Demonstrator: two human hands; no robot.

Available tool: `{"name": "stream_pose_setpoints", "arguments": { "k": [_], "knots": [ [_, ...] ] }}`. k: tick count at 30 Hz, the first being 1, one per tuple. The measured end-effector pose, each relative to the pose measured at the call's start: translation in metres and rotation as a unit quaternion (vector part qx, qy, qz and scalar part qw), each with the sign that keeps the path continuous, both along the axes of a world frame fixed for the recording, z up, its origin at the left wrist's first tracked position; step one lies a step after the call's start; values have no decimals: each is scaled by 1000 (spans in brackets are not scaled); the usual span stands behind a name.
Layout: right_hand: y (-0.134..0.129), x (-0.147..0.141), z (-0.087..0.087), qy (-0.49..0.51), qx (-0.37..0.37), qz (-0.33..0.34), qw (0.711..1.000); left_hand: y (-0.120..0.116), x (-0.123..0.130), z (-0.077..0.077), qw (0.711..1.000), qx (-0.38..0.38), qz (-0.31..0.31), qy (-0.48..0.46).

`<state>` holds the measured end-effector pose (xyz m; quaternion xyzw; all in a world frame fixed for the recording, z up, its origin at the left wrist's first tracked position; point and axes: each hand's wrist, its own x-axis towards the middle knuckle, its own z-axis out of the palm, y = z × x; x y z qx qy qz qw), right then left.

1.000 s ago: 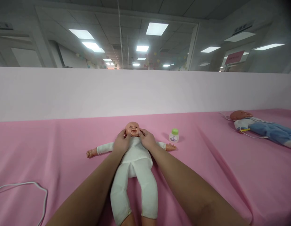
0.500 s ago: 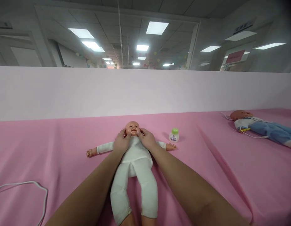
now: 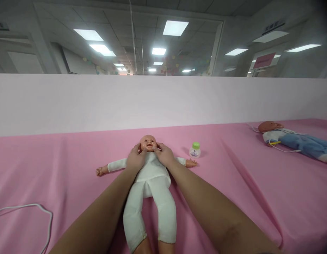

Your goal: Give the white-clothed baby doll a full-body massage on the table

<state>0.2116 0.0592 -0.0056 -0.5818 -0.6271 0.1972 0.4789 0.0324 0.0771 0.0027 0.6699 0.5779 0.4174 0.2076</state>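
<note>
A baby doll (image 3: 152, 173) with a white cloth body lies on its back, arms spread to both sides and head away from me. My left hand (image 3: 136, 157) cups the left side of its head, the thumb on the cheek by the chin. On the other cheek rests the thumb of my right hand (image 3: 165, 154), its fingers curled round the side of the head. Both hands are closed on the doll's head between them; some fingertips are hidden behind it. Just beyond the doll's right-side hand stands a small clear bottle (image 3: 195, 152) with a green cap.
Pink cloth (image 3: 81, 162) with folds covers the table. A second doll (image 3: 298, 141) in blue and white, with thin tubes, lies at the far right. A white cable (image 3: 50, 222) curves at the lower left. Behind the table runs a low white wall (image 3: 153, 102) with glass above.
The whole view has shifted very slightly. Both hands stay on the doll's head with their thumbs on its cheeks, and the doll lies as before.
</note>
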Motion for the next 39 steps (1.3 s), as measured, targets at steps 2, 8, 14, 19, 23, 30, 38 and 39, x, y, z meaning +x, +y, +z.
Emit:
{"name": "stream_pose_setpoints", "arguments": {
  "k": [2, 8, 14, 19, 23, 30, 38, 39],
  "knots": [
    [1, 0, 0, -5, 0, -2, 1000, 0, 0, 0, 1000, 1, 0, 0],
    [3, 1, -2, -8, 0, -5, 1000, 0, 0, 1, 1000, -1, 2, -4],
    [3, 2, -4, -11, 4, -5, 1000, 0, 0, 1, 1000, 12, -7, -4],
    [3, 2, -4, 0, 0, -4, 1000, -2, 0, 3, 1000, 7, -9, -6],
    [3, 0, -3, 4, -3, -8, 1000, -2, 1, 2, 1000, 11, -7, -7],
    [3, 0, -3, -2, 2, -13, 1000, 1, 1, 0, 1000, 16, -4, -6],
    [3, 0, -1, -4, 4, -9, 1000, -2, 1, 2, 1000, 19, -3, -11],
    [2, 0, -1, -3, 2, -8, 1000, -2, 1, 2, 1000, 19, -4, -11]
  ]
}}
